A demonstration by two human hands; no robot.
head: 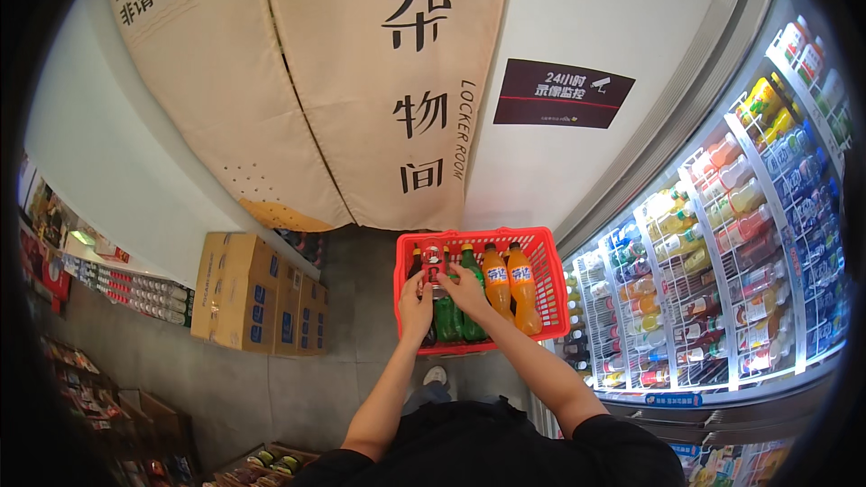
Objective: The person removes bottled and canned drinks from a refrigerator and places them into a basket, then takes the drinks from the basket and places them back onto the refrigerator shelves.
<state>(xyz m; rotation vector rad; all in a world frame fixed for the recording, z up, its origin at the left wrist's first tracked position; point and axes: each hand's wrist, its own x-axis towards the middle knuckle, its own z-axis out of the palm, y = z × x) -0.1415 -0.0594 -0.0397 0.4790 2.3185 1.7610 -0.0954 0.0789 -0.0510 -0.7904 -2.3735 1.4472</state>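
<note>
Both my hands are over a red plastic shopping basket (556, 284) that holds several drink bottles. My left hand (415, 304) and my right hand (467, 292) meet around a small bottle with a red label (434, 257), near the basket's left side. Beneath and beside them lie green glass-like bottles with yellow caps (472, 329) and a dark bottle (415, 258). Two orange soda bottles (524, 287) lean in the basket's right half. What supports the basket is hidden.
Lit drink cooler shelves (697, 270) curve along the right. Cardboard boxes (233, 291) are stacked on the grey floor (311, 392) at left. A beige fabric door curtain (358, 95) hangs ahead beside a white wall (561, 169). Snack shelves (88, 399) stand at lower left.
</note>
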